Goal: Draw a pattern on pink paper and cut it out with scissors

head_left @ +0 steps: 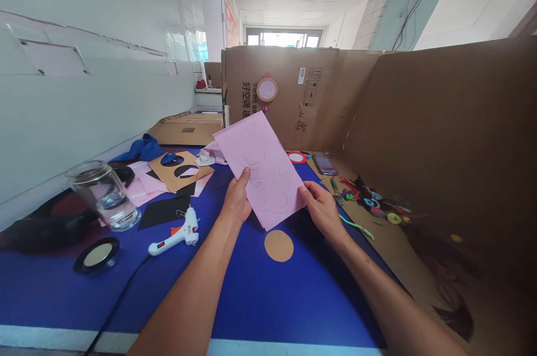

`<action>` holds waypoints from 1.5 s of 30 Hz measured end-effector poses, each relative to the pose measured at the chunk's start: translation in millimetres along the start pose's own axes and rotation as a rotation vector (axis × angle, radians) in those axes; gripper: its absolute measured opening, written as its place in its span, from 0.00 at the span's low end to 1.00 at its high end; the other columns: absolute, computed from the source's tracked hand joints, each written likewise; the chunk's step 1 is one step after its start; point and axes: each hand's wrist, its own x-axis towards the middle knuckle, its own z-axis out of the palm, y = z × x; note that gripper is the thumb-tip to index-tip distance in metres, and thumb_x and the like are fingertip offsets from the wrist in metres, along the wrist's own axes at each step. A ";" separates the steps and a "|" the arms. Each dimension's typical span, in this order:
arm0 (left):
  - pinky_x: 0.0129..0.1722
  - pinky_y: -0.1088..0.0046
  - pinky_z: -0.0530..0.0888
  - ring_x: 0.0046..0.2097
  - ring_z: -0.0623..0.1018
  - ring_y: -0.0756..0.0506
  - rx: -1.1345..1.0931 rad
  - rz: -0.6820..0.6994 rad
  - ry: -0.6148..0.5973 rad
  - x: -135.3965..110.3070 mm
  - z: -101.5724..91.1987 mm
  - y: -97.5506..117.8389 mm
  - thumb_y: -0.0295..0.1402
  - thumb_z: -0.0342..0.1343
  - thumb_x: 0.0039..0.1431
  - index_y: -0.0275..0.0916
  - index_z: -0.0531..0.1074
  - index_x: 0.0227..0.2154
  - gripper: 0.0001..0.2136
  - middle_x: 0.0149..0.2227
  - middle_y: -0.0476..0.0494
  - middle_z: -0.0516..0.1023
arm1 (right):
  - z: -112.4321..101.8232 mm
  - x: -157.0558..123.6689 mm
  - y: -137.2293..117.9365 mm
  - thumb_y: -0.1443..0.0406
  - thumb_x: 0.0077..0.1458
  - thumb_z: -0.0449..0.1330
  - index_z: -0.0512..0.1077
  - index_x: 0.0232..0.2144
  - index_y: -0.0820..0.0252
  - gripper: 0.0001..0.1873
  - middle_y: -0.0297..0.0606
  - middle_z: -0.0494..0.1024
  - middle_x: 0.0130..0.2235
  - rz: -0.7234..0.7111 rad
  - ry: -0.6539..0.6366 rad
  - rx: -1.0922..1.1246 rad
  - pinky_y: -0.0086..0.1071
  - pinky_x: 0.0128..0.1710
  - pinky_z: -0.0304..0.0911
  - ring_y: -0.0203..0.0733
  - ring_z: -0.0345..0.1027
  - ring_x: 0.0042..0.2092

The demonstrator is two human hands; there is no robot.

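Note:
Both my hands hold up a pink sheet [260,165] with faint pencilled outlines on it, tilted above the blue table [260,294]. My left hand [237,199] grips its lower left edge, thumb on the front. My right hand [320,209] pinches the lower right edge. A brown cardboard disc [279,246] lies on the table just below the sheet.
A white glue gun [176,236] with its black cord lies at the left. A glass jar [104,195] and its black lid [96,255] sit further left. Cut brown card [178,170], pink paper and a blue cloth [140,150] lie behind. Cardboard walls [440,132] enclose the back and right, with small craft bits [369,202] along them.

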 end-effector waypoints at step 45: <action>0.72 0.39 0.70 0.69 0.76 0.26 -0.038 -0.036 -0.073 3.9 -3.9 -0.2 0.34 0.68 0.67 0.33 0.78 0.62 0.22 0.60 0.27 0.83 | 2.6 0.3 6.9 0.42 0.69 0.57 0.77 0.38 0.56 0.26 0.35 0.74 0.33 0.092 -0.057 0.116 0.33 0.29 0.60 0.43 0.64 0.33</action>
